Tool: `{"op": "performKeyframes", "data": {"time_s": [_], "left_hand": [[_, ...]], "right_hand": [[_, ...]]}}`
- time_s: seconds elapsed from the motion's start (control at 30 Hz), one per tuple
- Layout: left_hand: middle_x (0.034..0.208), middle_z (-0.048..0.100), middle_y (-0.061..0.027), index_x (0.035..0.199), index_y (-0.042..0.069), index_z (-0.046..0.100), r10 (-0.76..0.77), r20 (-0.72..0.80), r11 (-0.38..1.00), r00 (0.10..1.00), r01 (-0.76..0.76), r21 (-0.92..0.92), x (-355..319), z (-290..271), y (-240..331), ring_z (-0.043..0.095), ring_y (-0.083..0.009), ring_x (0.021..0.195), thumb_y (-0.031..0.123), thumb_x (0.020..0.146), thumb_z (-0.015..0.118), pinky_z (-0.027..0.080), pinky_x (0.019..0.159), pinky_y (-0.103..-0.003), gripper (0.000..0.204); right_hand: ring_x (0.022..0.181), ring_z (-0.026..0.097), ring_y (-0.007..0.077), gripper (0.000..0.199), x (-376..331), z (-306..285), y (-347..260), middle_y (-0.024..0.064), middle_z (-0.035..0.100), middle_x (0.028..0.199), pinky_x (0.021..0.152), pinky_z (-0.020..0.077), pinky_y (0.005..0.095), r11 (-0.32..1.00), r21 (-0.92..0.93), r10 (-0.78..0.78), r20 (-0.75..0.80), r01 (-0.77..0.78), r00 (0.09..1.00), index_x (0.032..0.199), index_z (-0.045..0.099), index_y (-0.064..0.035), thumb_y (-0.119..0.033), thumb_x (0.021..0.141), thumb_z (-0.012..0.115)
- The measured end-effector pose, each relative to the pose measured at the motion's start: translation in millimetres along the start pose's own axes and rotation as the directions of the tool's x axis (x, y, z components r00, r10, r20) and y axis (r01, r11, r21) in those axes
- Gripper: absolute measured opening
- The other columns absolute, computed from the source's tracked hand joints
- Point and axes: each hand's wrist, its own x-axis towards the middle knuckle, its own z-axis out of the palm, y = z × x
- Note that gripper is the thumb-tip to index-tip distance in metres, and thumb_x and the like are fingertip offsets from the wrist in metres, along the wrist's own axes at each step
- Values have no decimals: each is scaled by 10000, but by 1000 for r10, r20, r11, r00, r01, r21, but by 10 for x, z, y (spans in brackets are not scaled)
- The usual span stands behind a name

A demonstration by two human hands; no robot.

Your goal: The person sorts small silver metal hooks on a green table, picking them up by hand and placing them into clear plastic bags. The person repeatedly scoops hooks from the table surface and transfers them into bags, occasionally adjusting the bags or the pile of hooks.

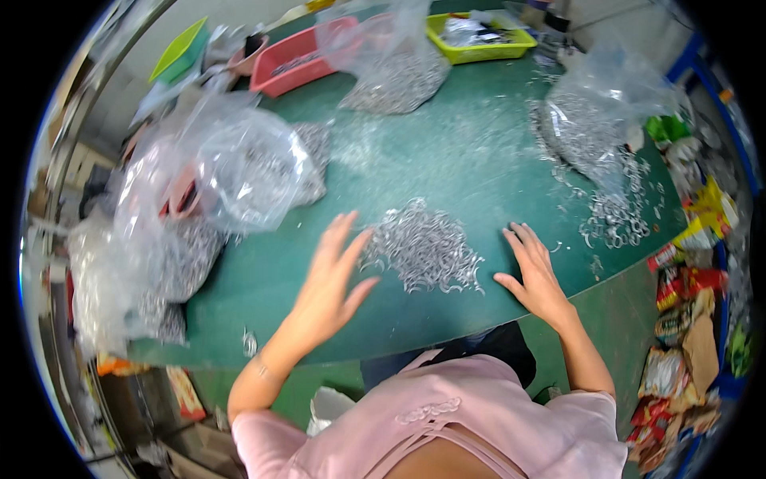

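Pile (423,243) of small silvery curved bits sits on the green table (447,152) btwn the two hands, a touch fwd of the thumbs. L hand (331,275) is open, fingers fwd, thumb out to the side; nothing in its grip. Its fingertips are right by the pile's L edge, slightly blurred, so can't tell if they touch. R hand (533,270) is also open, empty, fingers loosely bent, thumb twd the pile, w/ a strip of bare table btwn.

Handling, my guess: bits look like metal, so each prob. v. light but stiff, not fragile; the lot together has some wt. Smooth, so apt to slide; curved ends may hook & tangle. For one, pinch mid-curve btwn thumb & fingertip; for many, cup both palms low at the pile's sides.

Around: big clear bags (239,160) w/ similar bits lie L of & beyond L hand. Another bag (586,116) is beyond R hand, w/ strays (618,215) spilled to that hand's R. Pink bin (279,60) & yellow bin (487,52) are far fwd of both.
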Motion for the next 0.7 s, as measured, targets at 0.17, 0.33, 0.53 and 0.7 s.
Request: {"op": "performKeyframes", "data": {"time_s": [0.17,0.33,0.53,0.7], "left_hand": [[1525,230,-175,1445,135,362,-42,68,999,997,41,21,277,821,-296,218,-416,1403,263,758,765,238,1130,-499,806],[1429,374,-140,1354,154,473,-24,100,997,995,17,73,172,899,-264,304,-410,1353,225,761,750,302,1094,-483,658],[1175,538,-107,1106,73,569,-62,-89,997,994,66,50,-26,919,-243,481,-322,1156,44,792,651,401,926,-440,326],[893,617,-73,982,22,606,-296,-321,927,900,190,-323,151,858,-406,595,-166,793,-73,835,559,474,708,-268,181]], "right_hand": [[1399,196,422,845,286,278,-306,255,238,1485,1117,220,520,964,7,-263,132,265,956,1427,339,-36,-305,749,765],[1285,383,392,608,570,513,-176,201,402,1384,1033,348,479,910,2,-414,15,414,910,1273,522,-66,-196,731,765],[1018,578,348,346,916,391,147,152,626,1061,859,468,382,937,80,-322,-175,339,931,1068,629,-37,-4,732,705],[830,579,83,189,1033,295,274,30,643,920,733,466,235,667,736,183,-12,-115,983,1050,648,17,-34,869,644]]}}
